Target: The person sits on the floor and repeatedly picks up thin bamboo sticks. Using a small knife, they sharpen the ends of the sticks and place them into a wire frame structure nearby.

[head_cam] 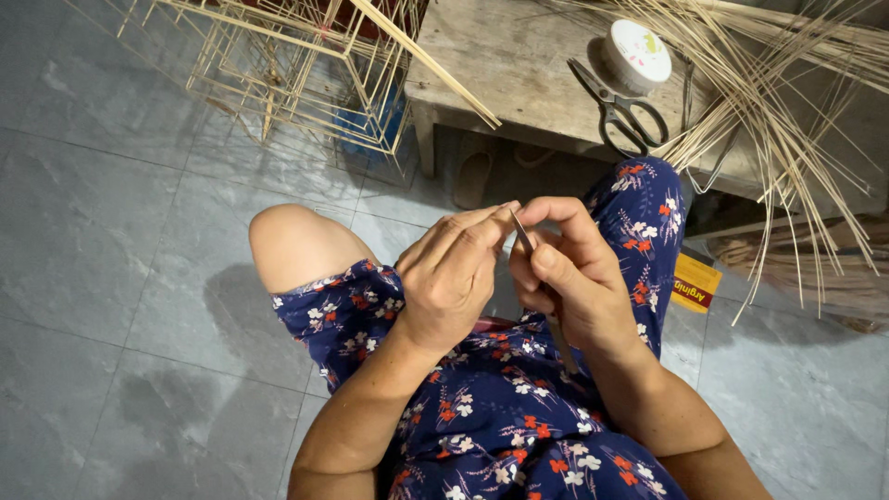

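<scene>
A thin strip [521,231] is pinched by both hands, left hand [452,274] and right hand [567,278], over grey floor tiles [111,185].

The person wears navy floral clothing [500,407] with red and white blossoms, arms bare.

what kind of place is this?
Probably a home craft workspace on a tiled floor: a bundle of thin bamboo strips, a frame built of sticks, and scissors on a low wooden table.

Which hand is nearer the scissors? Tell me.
Right. The right hand sits just below the scissors, toward the table; the left hand is beside it, farther left.
</scene>
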